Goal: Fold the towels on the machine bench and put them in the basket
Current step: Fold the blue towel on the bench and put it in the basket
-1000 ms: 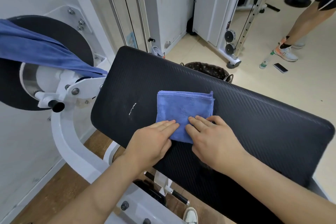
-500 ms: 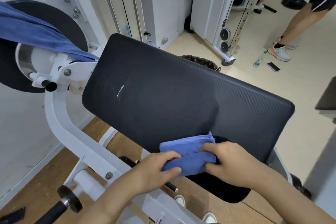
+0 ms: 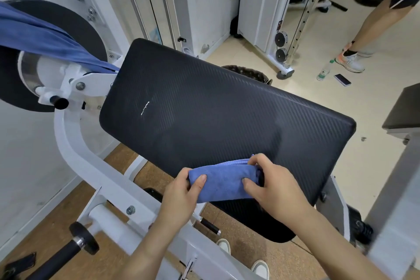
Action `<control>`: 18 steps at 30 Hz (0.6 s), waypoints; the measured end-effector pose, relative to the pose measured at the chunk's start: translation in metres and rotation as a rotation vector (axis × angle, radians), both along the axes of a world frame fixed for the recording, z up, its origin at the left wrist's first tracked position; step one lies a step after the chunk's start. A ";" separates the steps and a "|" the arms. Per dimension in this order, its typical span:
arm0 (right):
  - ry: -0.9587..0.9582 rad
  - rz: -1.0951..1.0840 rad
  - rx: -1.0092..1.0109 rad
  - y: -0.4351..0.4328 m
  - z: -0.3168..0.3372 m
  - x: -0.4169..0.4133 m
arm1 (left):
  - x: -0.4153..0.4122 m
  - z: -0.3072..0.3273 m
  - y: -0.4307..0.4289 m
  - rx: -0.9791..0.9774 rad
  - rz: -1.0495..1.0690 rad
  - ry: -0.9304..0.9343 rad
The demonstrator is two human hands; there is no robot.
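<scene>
**Folded towel held in both hands at near edge of pad**

Folded blue towel [image 3: 223,183] is held at the near edge of the black bench pad [image 3: 216,116], over the pad's lower rim. Left hand [image 3: 181,195] clamps its left end, thumb on top, fingers tucked under. Right hand [image 3: 276,188] clamps the right end, thumb on the front face, fingers curled over the top edge. Towel is a compact, slightly rolled bundle, long side running left-right.

Rest of pad is bare apart from a short white scuff [image 3: 145,108] on the left part. Pad is tilted, far-left corner high.

Basket [image 3: 248,73] sits on the floor beyond the far edge of the pad; only its dark woven rim shows, rest hidden by the pad. So the pad lies between hands and basket.

Second blue towel [image 3: 43,40] hangs over the black round disc [image 3: 68,22] of the machine at upper left, one end reaching twd the white bracket beside the pad.

Around: white machine frame [image 3: 79,150] runs under the left arm w/ a black-tipped handle [image 3: 72,245] low left. Cable-machine columns at back. Another person's leg [image 3: 372,20] and shoe stand at upper right, w/ a plastic bottle [image 3: 323,71] and a phone [image 3: 342,79] on the floor just beside. Wearer's own white shoes [image 3: 260,268] show below the pad.
</scene>
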State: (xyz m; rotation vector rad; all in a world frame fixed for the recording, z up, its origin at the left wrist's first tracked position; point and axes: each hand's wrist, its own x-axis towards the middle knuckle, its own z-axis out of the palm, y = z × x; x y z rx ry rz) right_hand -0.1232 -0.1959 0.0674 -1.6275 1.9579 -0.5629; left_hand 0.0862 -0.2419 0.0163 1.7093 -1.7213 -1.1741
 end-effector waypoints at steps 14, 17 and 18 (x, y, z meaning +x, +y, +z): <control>0.398 0.025 -0.314 -0.007 -0.005 0.004 | -0.015 0.009 -0.001 -0.659 -0.035 -0.482; 0.465 0.036 -0.324 -0.012 -0.008 0.002 | -0.023 0.008 0.001 -0.963 -0.357 -0.383; 0.508 0.049 -0.320 -0.014 -0.008 0.001 | -0.024 0.007 0.005 -0.967 -0.443 -0.360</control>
